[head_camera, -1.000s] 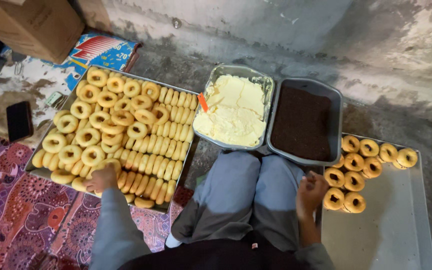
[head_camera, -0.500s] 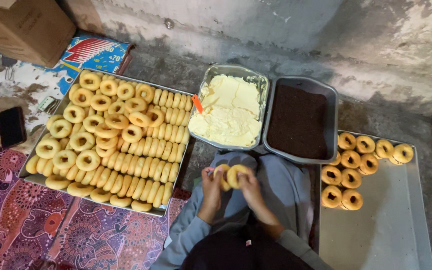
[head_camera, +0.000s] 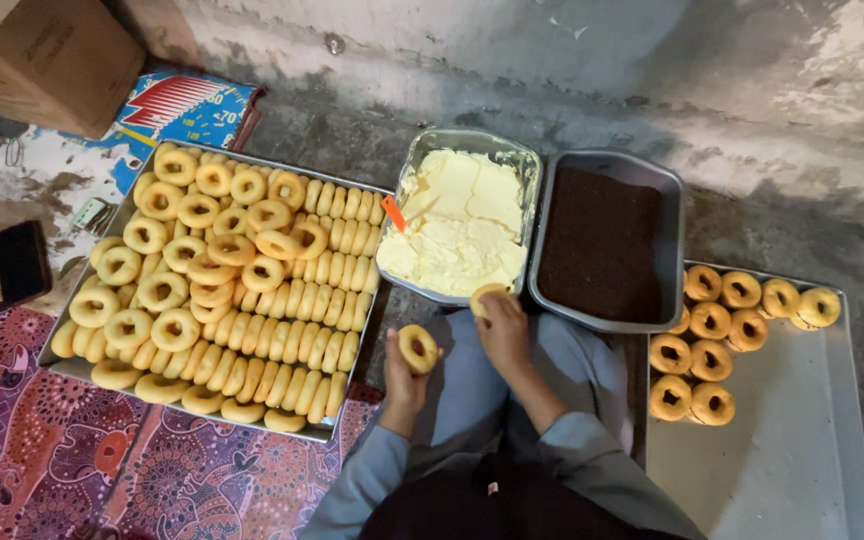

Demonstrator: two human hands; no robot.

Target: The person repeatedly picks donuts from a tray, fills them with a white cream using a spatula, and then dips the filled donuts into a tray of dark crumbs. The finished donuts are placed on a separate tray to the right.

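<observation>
My left hand (head_camera: 404, 377) holds a pale ring biscuit (head_camera: 417, 347) upright over my lap. My right hand (head_camera: 504, 330) grips a second ring biscuit (head_camera: 486, 295) at the near rim of the metal pan of cream (head_camera: 527, 172), touching the pale cream (head_camera: 460, 225). An orange spatula handle (head_camera: 393, 212) sticks out of the cream at its left side. I sit on the floor with my knees between the trays.
A big tray (head_camera: 202, 423) of plain ring biscuits lies at my left. A pan of dark crumbs (head_camera: 604, 240) stands right of the cream. A flat tray (head_camera: 802, 440) with several filled biscuits is at right. A phone (head_camera: 22, 262) and cardboard box (head_camera: 42, 55) lie far left.
One second ago my hands were spread to the two outer trays. They met over my lap with biscuits, and now the right one has reached forward to the cream pan.
</observation>
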